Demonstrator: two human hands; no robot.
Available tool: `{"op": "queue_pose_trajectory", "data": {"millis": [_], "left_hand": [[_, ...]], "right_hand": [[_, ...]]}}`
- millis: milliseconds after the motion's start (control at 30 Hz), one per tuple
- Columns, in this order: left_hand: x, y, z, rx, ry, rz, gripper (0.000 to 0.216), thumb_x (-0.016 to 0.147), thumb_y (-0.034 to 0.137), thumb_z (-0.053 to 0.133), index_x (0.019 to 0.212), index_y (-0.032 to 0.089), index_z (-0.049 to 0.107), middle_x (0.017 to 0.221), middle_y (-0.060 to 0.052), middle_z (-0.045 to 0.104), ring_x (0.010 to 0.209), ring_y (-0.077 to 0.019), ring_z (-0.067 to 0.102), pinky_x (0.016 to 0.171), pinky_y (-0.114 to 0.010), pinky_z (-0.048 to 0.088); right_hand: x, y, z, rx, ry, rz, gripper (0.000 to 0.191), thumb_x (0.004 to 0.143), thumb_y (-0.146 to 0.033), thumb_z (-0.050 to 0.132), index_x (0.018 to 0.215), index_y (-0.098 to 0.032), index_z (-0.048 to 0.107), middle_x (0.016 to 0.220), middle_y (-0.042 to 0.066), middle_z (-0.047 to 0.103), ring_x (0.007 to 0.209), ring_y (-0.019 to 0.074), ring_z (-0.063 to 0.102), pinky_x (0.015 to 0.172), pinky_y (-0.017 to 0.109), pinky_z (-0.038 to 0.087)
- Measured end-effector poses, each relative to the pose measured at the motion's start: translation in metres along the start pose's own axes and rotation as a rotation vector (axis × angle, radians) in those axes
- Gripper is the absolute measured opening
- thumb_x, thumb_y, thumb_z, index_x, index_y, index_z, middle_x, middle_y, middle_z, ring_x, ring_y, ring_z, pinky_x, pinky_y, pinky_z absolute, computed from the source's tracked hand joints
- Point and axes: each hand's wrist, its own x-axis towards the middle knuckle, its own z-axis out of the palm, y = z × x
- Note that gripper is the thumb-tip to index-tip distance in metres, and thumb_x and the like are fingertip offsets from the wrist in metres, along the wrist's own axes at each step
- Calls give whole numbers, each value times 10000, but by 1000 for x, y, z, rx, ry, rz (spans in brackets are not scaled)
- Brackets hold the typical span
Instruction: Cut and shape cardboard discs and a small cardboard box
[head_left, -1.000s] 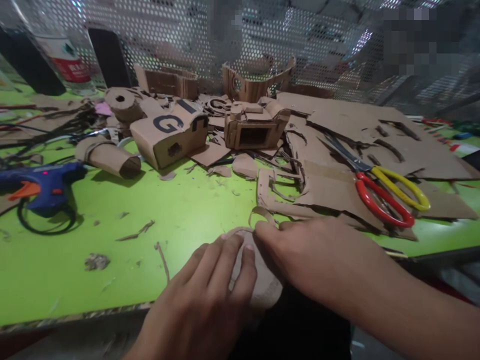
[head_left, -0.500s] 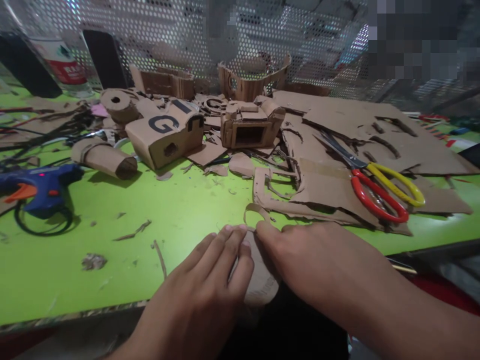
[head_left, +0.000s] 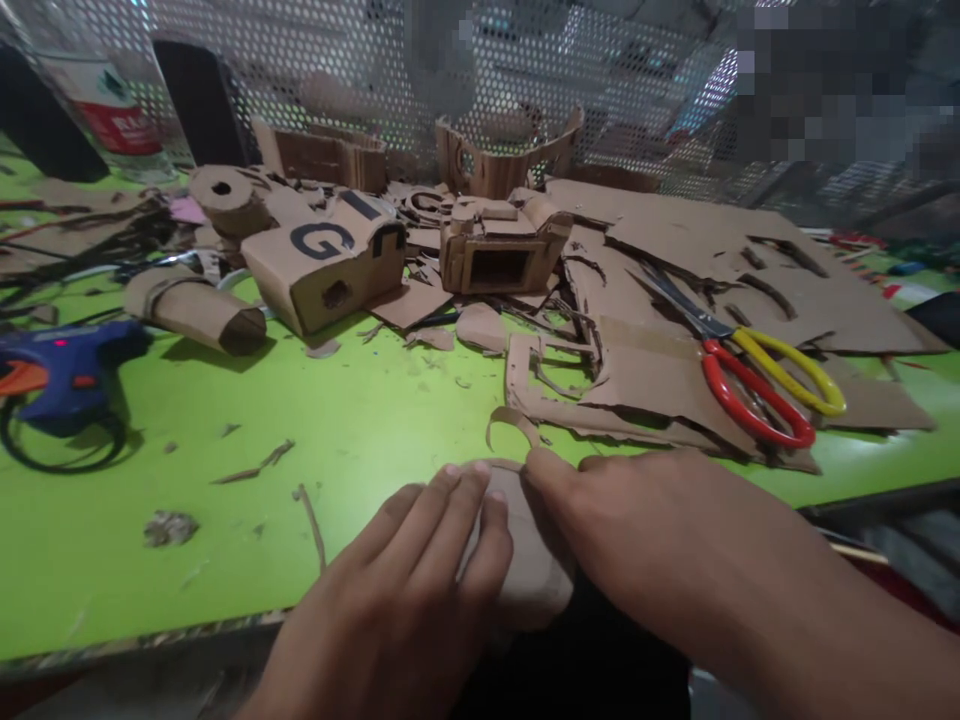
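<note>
A rounded flat cardboard piece (head_left: 532, 575) lies at the front edge of the green table, partly covered by my hands. My left hand (head_left: 431, 565) is laid over its left side, fingers together and holding it down. At its far right edge, my right hand (head_left: 600, 510) is closed, with the fingertips at a narrow cardboard strip (head_left: 504, 412). The strip curls up in a loop beyond the fingers. Part of it seems to follow the piece's far edge. The right fingers' undersides are hidden.
Red-and-yellow-handled scissors (head_left: 761, 390) rest on cardboard sheets (head_left: 675, 235) at right. A blue glue gun (head_left: 75, 375) lies at left. Behind are a cardboard roll (head_left: 199, 310), a box marked G (head_left: 322, 265) and a cardboard camera model (head_left: 502, 250). A bottle (head_left: 112, 120) stands at back left.
The view has shifted a little. Both hands and the cardboard piece have moved slightly right in the picture, and more of the piece shows between the hands.
</note>
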Motion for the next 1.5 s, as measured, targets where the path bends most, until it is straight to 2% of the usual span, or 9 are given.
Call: {"op": "queue_pose_trajectory", "data": {"millis": [100, 233, 433, 700, 833, 1067, 1200, 1367, 1500], "left_hand": [[1, 1, 0, -12, -1, -10, 418, 841, 1, 333, 1170, 157, 536, 1171, -57, 754, 1044, -207, 705, 928, -389, 444], [8, 1, 4, -45, 11, 20, 333, 928, 74, 297, 1144, 143, 540, 1322, -90, 681, 1196, -214, 633, 1030, -386, 384], [8, 2, 7, -22, 12, 37, 339, 963, 91, 258, 1145, 135, 541, 1329, -102, 672, 1210, -204, 609, 1034, -384, 378], [6, 3, 7, -15, 1, 49, 358, 949, 77, 253, 1153, 121, 544, 1316, -115, 673, 1211, -211, 608, 1029, -386, 396], [6, 4, 7, -14, 4, 45, 369, 909, 40, 275, 1152, 113, 543, 1316, -130, 673, 1187, -222, 627, 1001, -393, 416], [10, 8, 2, -42, -56, 0, 432, 824, 15, 374, 1203, 136, 541, 1190, -129, 720, 1035, -252, 679, 872, -426, 484], [14, 10, 3, -100, -47, 21, 383, 767, 9, 398, 1077, 160, 565, 1320, -135, 671, 1105, -257, 665, 907, -422, 491], [16, 9, 4, -86, -41, 54, 396, 748, -16, 396, 1069, 141, 565, 1331, -153, 666, 1107, -270, 671, 896, -422, 491], [17, 8, 4, -98, -52, 38, 419, 737, -23, 393, 1077, 140, 576, 1320, -148, 673, 1059, -271, 680, 858, -418, 499]], "right_hand": [[7, 15, 2, -89, 70, -143, 247, 878, -117, 538, 1066, -229, 651, 662, 35, 730, 556, 217, 702, 432, 317, 98], [14, 29, 8, -87, 143, -250, 217, 878, -169, 538, 1042, -261, 647, 681, 18, 724, 552, 231, 681, 456, 319, 115], [9, 21, 10, -18, 42, -159, 313, 861, -128, 508, 1110, -259, 645, 651, 10, 725, 543, 214, 675, 426, 332, 98], [-5, 13, 11, 79, 7, -53, 195, 838, -74, 487, 898, -231, 586, 647, 9, 715, 549, 200, 689, 427, 311, 95], [-8, 13, 14, 69, 11, -30, 214, 821, -53, 487, 889, -234, 579, 640, 7, 713, 540, 205, 689, 424, 309, 86], [1, 31, 5, -131, 140, -198, 239, 902, -130, 527, 1072, -245, 649, 727, 25, 737, 582, 224, 698, 469, 314, 122], [2, 36, -1, -147, 113, -273, 283, 923, -112, 509, 1134, -244, 645, 876, 36, 766, 662, 222, 721, 491, 309, 192], [-5, 29, 7, -63, 150, -152, 205, 906, -101, 509, 962, -228, 660, 641, 15, 725, 540, 208, 690, 447, 326, 133], [-10, 21, 14, -9, 126, -69, 190, 876, -85, 516, 930, -222, 636, 642, 21, 735, 514, 204, 685, 435, 316, 98]]}}
